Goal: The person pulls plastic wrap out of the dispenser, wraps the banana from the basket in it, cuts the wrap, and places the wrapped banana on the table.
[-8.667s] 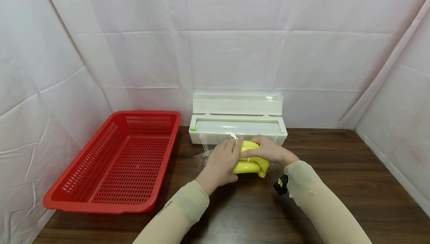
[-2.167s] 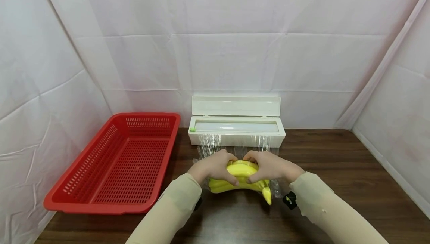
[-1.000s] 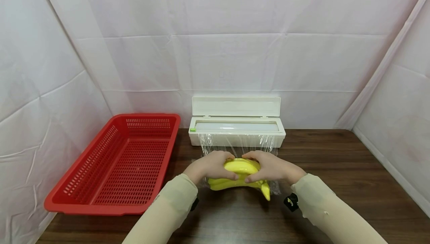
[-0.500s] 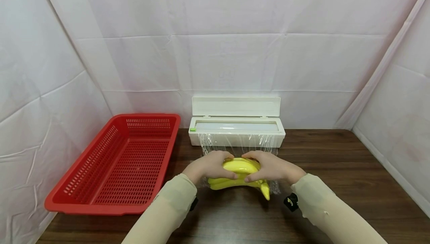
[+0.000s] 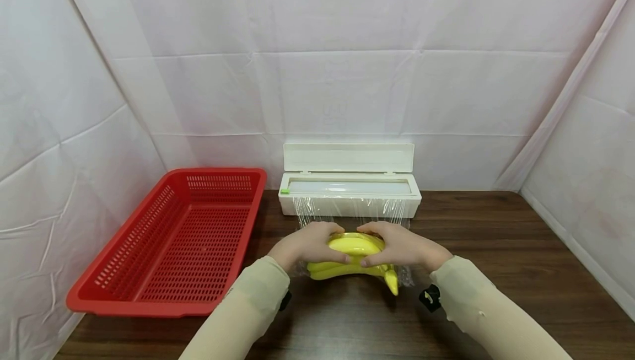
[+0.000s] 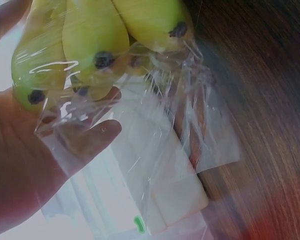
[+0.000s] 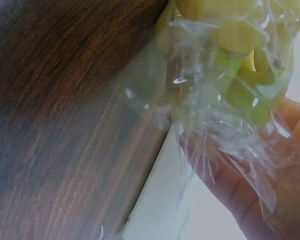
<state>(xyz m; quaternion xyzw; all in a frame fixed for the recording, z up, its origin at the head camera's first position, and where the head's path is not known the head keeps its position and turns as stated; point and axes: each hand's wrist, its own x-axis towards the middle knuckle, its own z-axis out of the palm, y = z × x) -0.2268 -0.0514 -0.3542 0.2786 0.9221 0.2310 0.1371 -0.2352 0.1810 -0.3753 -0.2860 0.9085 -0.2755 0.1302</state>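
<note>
A bunch of yellow bananas (image 5: 354, 246) lies across the front of a white cling film dispenser (image 5: 347, 204), its stem end pointing right and toward me. Clear cling film (image 6: 210, 130) covers the banana tips in the left wrist view, with loose crumpled edges. My left hand (image 5: 310, 245) grips the bunch from the left, thumb on the near side and fingers over the far side. On the right, my right hand (image 5: 404, 247) holds it in mirrored fashion, thumbtips close together. Film (image 5: 397, 209) stretches from the dispenser's front down to the bananas. Crumpled film also surrounds the stem end in the right wrist view.
The dispenser's lid (image 5: 349, 157) stands raised against the white cloth backdrop, and a green slider (image 5: 285, 191) sits at its left end. To the left, a red perforated basket (image 5: 144, 309) rests on the dark wooden table (image 5: 496, 261).
Since the oldest frame, both hands have brought the bananas back from the dispenser toward me, drawing film out and turning the bunch. Over the last second they hold almost still.
</note>
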